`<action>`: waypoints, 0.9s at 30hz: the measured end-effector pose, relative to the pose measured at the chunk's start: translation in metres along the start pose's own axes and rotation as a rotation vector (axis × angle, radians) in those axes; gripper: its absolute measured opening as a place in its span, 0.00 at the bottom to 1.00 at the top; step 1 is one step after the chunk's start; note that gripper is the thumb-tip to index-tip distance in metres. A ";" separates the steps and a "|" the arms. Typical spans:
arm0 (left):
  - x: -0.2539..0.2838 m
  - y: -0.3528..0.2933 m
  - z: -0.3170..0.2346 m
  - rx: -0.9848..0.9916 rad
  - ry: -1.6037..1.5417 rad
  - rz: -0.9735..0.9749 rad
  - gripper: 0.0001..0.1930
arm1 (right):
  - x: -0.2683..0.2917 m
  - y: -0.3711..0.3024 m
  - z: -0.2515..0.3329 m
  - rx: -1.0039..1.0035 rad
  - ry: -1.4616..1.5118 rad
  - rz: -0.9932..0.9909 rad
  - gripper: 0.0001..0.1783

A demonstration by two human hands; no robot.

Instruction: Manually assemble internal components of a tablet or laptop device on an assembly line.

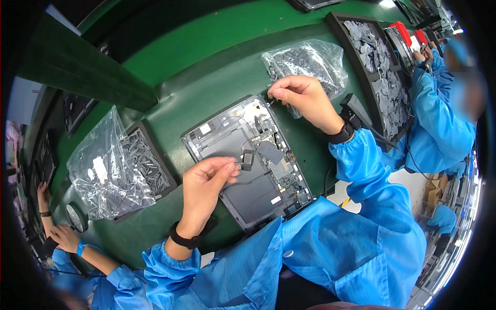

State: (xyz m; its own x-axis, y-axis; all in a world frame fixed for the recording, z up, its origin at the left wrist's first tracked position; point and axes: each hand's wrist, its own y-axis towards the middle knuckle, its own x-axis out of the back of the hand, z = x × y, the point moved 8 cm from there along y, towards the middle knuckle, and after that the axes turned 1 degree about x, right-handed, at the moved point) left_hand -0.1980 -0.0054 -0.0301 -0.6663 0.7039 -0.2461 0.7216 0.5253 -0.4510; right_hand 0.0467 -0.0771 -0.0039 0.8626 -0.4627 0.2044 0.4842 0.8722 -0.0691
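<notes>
An opened laptop-like chassis, its circuit board and wires exposed, lies at a slant before me. Over its middle, my left hand pinches a small dark rectangular part with a lighter face, which looks like a speaker module. A thin dark cable runs across the chassis just below those fingers. My right hand is at the chassis's far right corner, thumb and forefinger pressed together. Something small and dark shows by those fingertips, too small to name.
On the left, a clear plastic bag overlaps a tray of small dark parts. Another bag of parts lies beyond my right hand. A black-rimmed tray of grey pieces stands right, beside a black device. Co-workers sit on both sides.
</notes>
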 end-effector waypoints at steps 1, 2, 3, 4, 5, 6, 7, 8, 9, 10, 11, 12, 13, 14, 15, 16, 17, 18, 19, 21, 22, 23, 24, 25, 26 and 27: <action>-0.001 0.000 0.000 0.005 0.001 -0.002 0.08 | -0.002 0.004 0.004 0.156 -0.067 -0.009 0.06; -0.001 0.000 -0.001 -0.006 0.003 -0.001 0.08 | -0.001 0.006 0.002 0.152 -0.064 -0.009 0.06; -0.002 0.000 -0.003 -0.017 0.004 -0.001 0.08 | -0.005 0.005 0.018 0.321 -0.317 -0.007 0.05; -0.001 0.000 -0.003 -0.014 0.004 -0.003 0.08 | -0.012 0.003 0.029 0.489 -0.571 -0.004 0.05; -0.001 0.000 -0.003 -0.010 0.011 -0.001 0.09 | -0.015 0.006 0.027 0.466 -0.558 0.008 0.05; -0.001 0.000 -0.002 -0.007 0.019 0.000 0.09 | -0.017 0.007 0.026 0.464 -0.556 0.010 0.05; 0.000 0.000 -0.002 -0.006 0.019 0.001 0.09 | -0.021 0.007 0.028 0.492 -0.588 0.030 0.05; 0.000 0.000 0.000 -0.001 0.022 0.013 0.09 | -0.023 0.007 0.030 0.520 -0.621 0.051 0.05; 0.000 0.000 0.000 0.004 0.026 0.025 0.09 | -0.022 0.009 0.032 0.519 -0.621 0.051 0.05; 0.000 0.000 0.000 0.006 0.025 0.024 0.09 | -0.023 0.009 0.036 0.551 -0.681 0.078 0.05; -0.001 0.000 -0.001 0.003 0.029 0.025 0.09 | -0.026 0.008 0.039 0.583 -0.740 0.105 0.05; -0.001 0.000 -0.002 0.000 0.032 0.026 0.09 | -0.027 0.008 0.041 0.581 -0.740 0.106 0.05; -0.001 0.000 -0.001 0.001 0.032 0.025 0.09 | -0.028 0.010 0.043 0.557 -0.777 0.080 0.05; 0.000 0.000 -0.001 0.000 0.029 0.021 0.09 | -0.030 0.011 0.044 0.533 -0.814 0.054 0.06; 0.001 0.000 0.000 -0.001 0.027 0.016 0.09 | -0.035 0.008 0.047 0.532 -0.813 0.055 0.06; 0.000 0.000 -0.001 -0.002 0.026 0.018 0.09 | -0.034 0.010 0.038 0.339 -0.849 0.027 0.06; 0.000 0.000 -0.001 -0.001 0.016 0.003 0.09 | -0.031 0.010 0.028 0.145 -0.879 -0.001 0.06; 0.000 0.000 -0.001 0.000 0.007 -0.011 0.09 | -0.038 0.008 0.023 0.273 -0.931 -0.040 0.07; 0.001 0.000 -0.001 -0.001 0.005 -0.009 0.09 | -0.041 0.007 0.023 0.249 -0.942 -0.070 0.07; 0.003 0.000 -0.001 -0.009 0.001 -0.015 0.09 | -0.045 0.002 0.022 0.226 -0.955 -0.101 0.06; 0.004 0.001 -0.001 -0.014 0.001 -0.016 0.09 | -0.040 0.000 0.019 0.209 -0.800 -0.156 0.06; 0.004 0.001 0.000 -0.013 -0.018 -0.021 0.09 | -0.034 -0.001 0.017 0.192 -0.644 -0.209 0.05; 0.005 0.001 0.001 -0.012 -0.036 -0.027 0.09 | -0.034 -0.002 0.016 0.198 -0.643 -0.209 0.05; 0.004 0.000 0.000 -0.014 -0.035 -0.031 0.09 | -0.033 -0.003 0.013 0.181 -0.606 -0.205 0.05; 0.004 0.000 -0.001 -0.019 -0.031 -0.044 0.09 | -0.032 -0.004 0.011 0.164 -0.568 -0.200 0.05; 0.003 0.000 -0.002 -0.024 -0.027 -0.057 0.09 | -0.032 -0.005 0.014 0.188 -0.641 -0.192 0.07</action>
State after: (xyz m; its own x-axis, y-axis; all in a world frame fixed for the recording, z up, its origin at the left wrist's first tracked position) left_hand -0.1996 -0.0019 -0.0293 -0.7113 0.6595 -0.2432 0.6861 0.5762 -0.4442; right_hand 0.0144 -0.0638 0.0039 0.4798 -0.4771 0.7363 0.5360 0.8238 0.1845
